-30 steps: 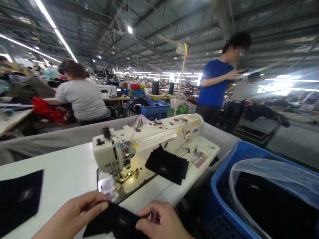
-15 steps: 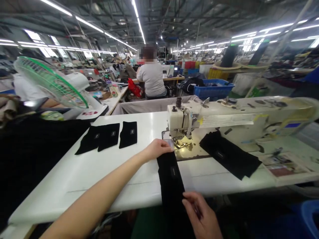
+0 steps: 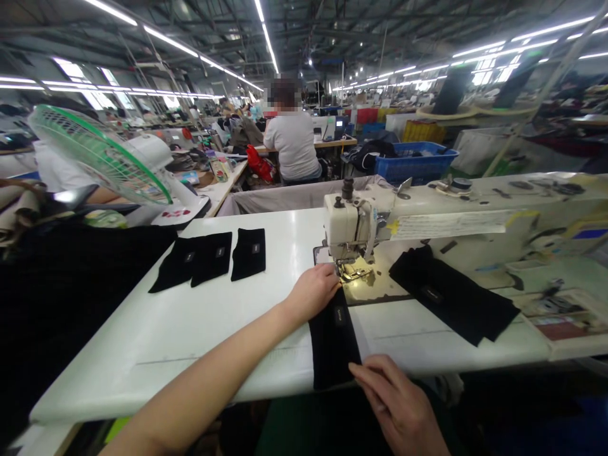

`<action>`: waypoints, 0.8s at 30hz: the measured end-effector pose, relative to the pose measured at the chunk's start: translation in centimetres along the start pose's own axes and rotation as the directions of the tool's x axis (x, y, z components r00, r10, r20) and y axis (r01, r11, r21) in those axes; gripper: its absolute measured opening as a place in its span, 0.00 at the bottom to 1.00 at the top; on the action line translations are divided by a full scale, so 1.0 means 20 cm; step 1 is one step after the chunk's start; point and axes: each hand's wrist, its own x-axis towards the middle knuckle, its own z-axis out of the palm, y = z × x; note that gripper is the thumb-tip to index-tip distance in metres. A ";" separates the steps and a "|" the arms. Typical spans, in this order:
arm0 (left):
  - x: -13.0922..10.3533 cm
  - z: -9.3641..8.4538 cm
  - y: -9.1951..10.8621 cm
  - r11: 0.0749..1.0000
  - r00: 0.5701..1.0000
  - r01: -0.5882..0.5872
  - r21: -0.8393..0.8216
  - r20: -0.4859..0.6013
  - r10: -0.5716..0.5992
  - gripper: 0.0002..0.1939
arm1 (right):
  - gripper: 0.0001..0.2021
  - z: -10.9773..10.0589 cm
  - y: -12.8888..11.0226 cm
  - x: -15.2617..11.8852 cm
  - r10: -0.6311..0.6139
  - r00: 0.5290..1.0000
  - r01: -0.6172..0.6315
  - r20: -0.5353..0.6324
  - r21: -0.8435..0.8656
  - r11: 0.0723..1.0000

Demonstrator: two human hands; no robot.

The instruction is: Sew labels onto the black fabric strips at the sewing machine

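A black fabric piece (image 3: 334, 354) with a small dark label lies on the white table, its far end at the presser foot of the sewing machine (image 3: 354, 269). My left hand (image 3: 316, 291) is closed on that far end, close beside the needle area, its fingertips pinched on the cloth. Lower down, my right hand (image 3: 399, 399) pinches the right edge of the same piece near the table's front edge. To the right, under the machine arm, rests a stack of black fabric pieces (image 3: 451, 294). Several labelled black pieces (image 3: 249, 254) lie spread at the left.
A white and green fan (image 3: 102, 155) stands at the back left, beside a dark cloth heap (image 3: 71, 304). A parts tray (image 3: 565, 320) sits at the right. Beyond the machine are a blue crate (image 3: 415, 166) and a seated person (image 3: 294, 145) facing away.
Both hands remain on the fabric piece, which has moved forward toward the presser foot; its near end now shows on the table. My left hand is nearer the needle. The view has shifted slightly.
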 end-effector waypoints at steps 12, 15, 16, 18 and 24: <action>-0.02 0.04 -0.06 0.980 0.993 -0.095 -0.175 -0.089 0.081 0.10 | 0.12 -0.04 0.00 0.09 -0.073 0.994 0.055 -0.076 -0.211 0.976; -0.01 0.04 -0.06 0.985 0.994 -0.077 -0.152 -0.094 0.063 0.11 | 0.12 -0.05 0.01 0.11 -0.076 0.995 0.062 -0.058 -0.218 0.974; -0.02 0.04 -0.06 0.987 0.994 -0.072 -0.144 -0.097 0.058 0.12 | 0.12 -0.05 0.01 0.11 -0.067 0.996 0.054 -0.053 -0.215 0.975; -0.02 0.04 -0.06 0.988 0.993 -0.072 -0.140 -0.099 0.059 0.12 | 0.11 -0.05 0.02 0.11 -0.051 0.997 0.040 -0.050 -0.208 0.977; -0.01 0.04 -0.09 0.984 0.992 -0.098 -0.152 -0.099 0.083 0.13 | 0.12 -0.05 0.01 0.13 -0.034 0.998 0.021 -0.062 -0.203 0.979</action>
